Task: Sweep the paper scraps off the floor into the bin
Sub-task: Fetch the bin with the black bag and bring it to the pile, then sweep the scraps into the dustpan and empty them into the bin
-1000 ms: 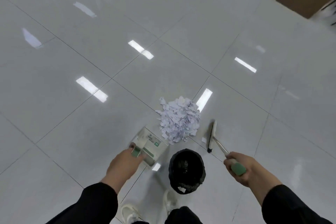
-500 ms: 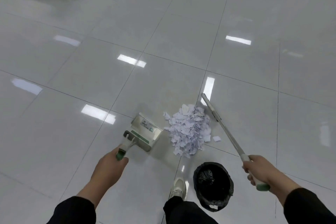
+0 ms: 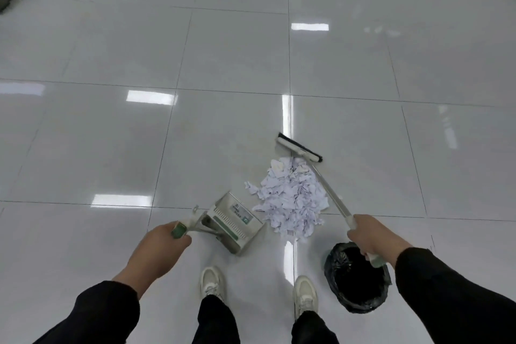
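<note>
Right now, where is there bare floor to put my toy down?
Bare tiles lie left of the dustpan and beyond the broom head. It is crowded between dustpan, paper scraps, bin and the shoes.

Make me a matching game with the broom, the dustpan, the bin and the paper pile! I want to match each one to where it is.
Things:
1. broom head
2. dustpan
3. bin
4. paper pile

Places:
A. under the right hand, beside the right shoe
B. on the floor between the dustpan and the broom handle
C. on the far side of the paper pile
D. held by the left hand, left of the paper

Pairs: 1-C, 2-D, 3-A, 4-B
</note>
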Available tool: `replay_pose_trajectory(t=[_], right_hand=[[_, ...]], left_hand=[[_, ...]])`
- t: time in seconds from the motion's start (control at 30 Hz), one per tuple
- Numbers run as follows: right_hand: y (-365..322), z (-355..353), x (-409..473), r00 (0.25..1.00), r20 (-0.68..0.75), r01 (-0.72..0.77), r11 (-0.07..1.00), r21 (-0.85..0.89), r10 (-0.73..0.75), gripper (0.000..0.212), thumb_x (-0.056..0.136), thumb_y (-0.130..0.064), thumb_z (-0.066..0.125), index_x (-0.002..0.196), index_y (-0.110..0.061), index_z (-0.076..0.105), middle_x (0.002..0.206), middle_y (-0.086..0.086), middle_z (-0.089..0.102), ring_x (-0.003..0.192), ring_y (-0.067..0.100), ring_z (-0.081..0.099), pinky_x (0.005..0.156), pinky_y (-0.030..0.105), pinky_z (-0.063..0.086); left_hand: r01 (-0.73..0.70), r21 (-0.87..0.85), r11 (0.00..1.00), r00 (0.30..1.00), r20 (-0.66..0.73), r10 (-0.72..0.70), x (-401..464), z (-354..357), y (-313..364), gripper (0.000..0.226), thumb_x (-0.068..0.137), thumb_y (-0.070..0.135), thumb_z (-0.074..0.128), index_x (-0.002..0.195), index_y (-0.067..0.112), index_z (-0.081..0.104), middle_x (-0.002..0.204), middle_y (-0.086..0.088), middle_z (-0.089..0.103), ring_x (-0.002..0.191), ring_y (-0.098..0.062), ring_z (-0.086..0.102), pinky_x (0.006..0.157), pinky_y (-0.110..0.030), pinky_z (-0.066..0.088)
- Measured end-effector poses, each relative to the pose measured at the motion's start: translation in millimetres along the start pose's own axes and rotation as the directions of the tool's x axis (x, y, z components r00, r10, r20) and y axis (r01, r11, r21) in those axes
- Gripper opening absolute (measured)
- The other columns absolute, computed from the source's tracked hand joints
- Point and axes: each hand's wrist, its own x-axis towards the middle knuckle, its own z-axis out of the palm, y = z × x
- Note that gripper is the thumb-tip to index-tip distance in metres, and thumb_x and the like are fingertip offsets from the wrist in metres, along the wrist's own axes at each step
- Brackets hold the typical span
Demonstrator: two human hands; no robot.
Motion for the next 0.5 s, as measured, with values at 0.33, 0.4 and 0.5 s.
replay_pose_trajectory(t=[0.33, 0.4, 0.5], right_hand=[[-55, 46, -76, 0.997, 0.064, -0.049, 0.996, -0.079, 0.054, 0.018, 0.097, -0.023, 0.046, 0.111, -0.017, 0.056, 0.076, -0.001, 0.060, 0.057, 0.013, 0.057, 0.046, 0.021, 0.045], [-61, 51, -100, 0.987, 0.129, -0.099, 0.995, -0.002, 0.098, 0.013, 0.095, -0.018, 0.046, 0.107, -0.020, 0.051, 0.074, 0.001, 0.058, 0.048, 0.015, 0.051, 0.040, 0.021, 0.040], [-62, 48, -129, 0.975, 0.188, -0.134, 0.987, 0.094, 0.115, 0.009, 0.088, -0.017, 0.045, 0.093, -0.024, 0.046, 0.076, 0.005, 0.057, 0.046, 0.018, 0.051, 0.042, 0.023, 0.041]], left_hand=[[-0.283, 0.028, 0.959, 0.947, 0.168, 0.274, 78, -22, 76, 0.017, 0.094, 0.023, 0.058, 0.077, 0.026, 0.056, 0.073, 0.005, 0.060, 0.065, -0.016, 0.054, 0.053, -0.028, 0.038], [-0.328, 0.014, 0.945, 0.926, 0.203, 0.319, 86, -19, 99, 0.023, 0.093, 0.021, 0.059, 0.071, 0.026, 0.056, 0.074, 0.006, 0.059, 0.068, -0.017, 0.056, 0.053, -0.025, 0.037], [-0.337, 0.016, 0.941, 0.915, 0.242, 0.323, 88, -13, 116, 0.019, 0.091, 0.018, 0.062, 0.073, 0.019, 0.059, 0.082, 0.001, 0.061, 0.072, -0.018, 0.055, 0.055, -0.026, 0.035]])
